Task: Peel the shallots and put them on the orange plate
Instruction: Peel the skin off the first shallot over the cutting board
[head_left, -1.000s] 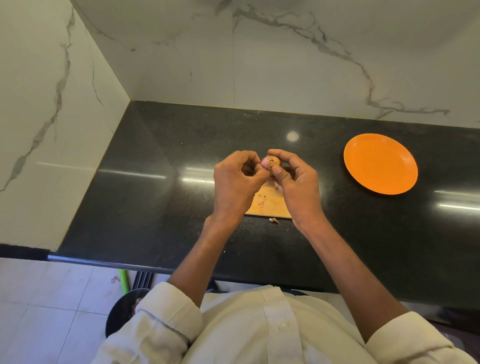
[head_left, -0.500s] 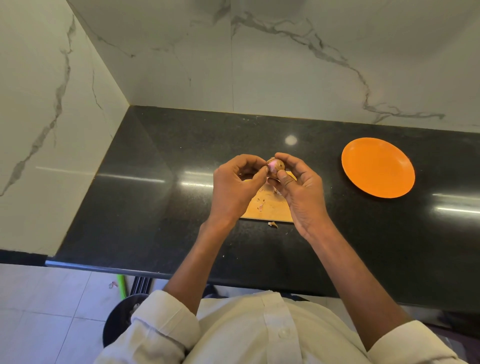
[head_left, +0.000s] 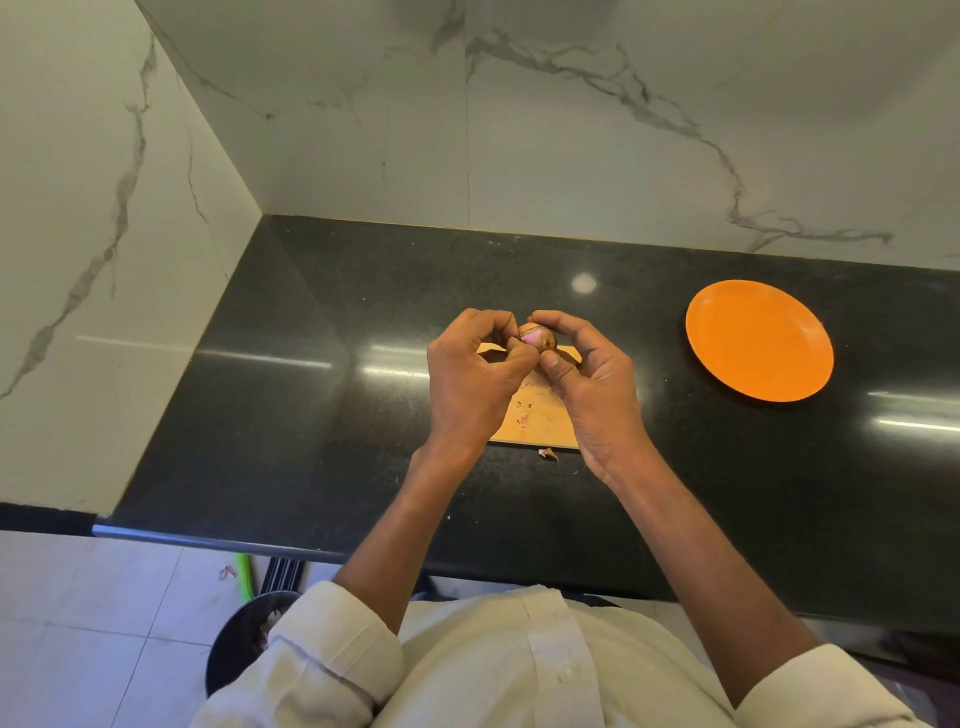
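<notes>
Up above the board, both hands' grip (head_left: 535, 345) pinches the half-peeled shallot (head_left: 538, 338) between them.

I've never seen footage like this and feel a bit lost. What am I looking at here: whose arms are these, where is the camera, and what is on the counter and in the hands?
There is no machine here. A person wears a wide-angle camera on the head, looking forward and down, so you see their own arms from above. The left hand and right hand together hold a small shallot, fingers pinched round it; some brown skin is off, showing pink flesh. Below the hands a wooden cutting board lies on the black countertop, with peel scraps on and beside it. To the right sits an orange plate with nothing on it yet.
</notes>
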